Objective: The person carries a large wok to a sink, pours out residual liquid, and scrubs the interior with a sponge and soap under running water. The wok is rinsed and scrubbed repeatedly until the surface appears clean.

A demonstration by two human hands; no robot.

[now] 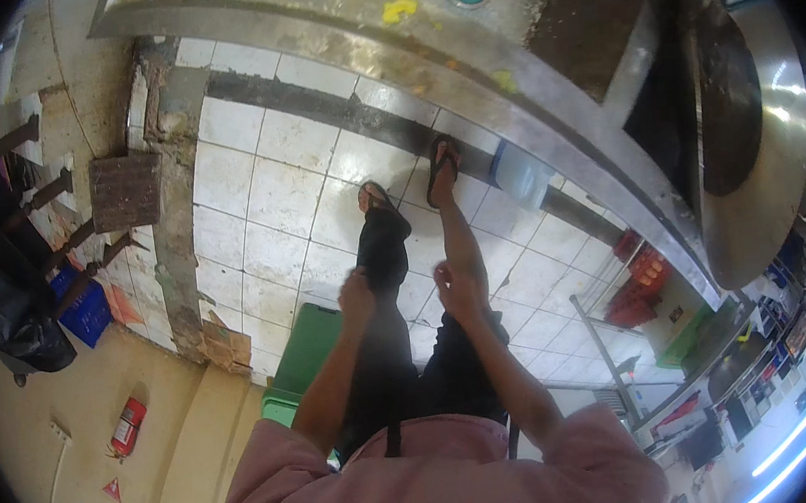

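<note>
My left hand [356, 297] hangs beside the black left trouser leg [381, 253], its fingers curled in by the cloth. Whether it grips the fabric cannot be made out. My right hand [459, 291] is in front of my right leg, slightly blurred, with loosely bent fingers and no object visible in it. The right trouser leg [467, 347] is bunched up around the knee, leaving the shin bare. Black flip-flops [443, 171] are on both feet, on the white floor tiles [280, 183].
A stainless steel counter [383, 42] with yellow scraps curves across the front and right. A translucent tub [523, 173] is on the floor under its edge. Left of me are a green bin [310, 344], torn cardboard [226, 341], a blue crate [82, 308] and a wall-mounted fire extinguisher [127, 427]. Red baskets [638, 280] are at right.
</note>
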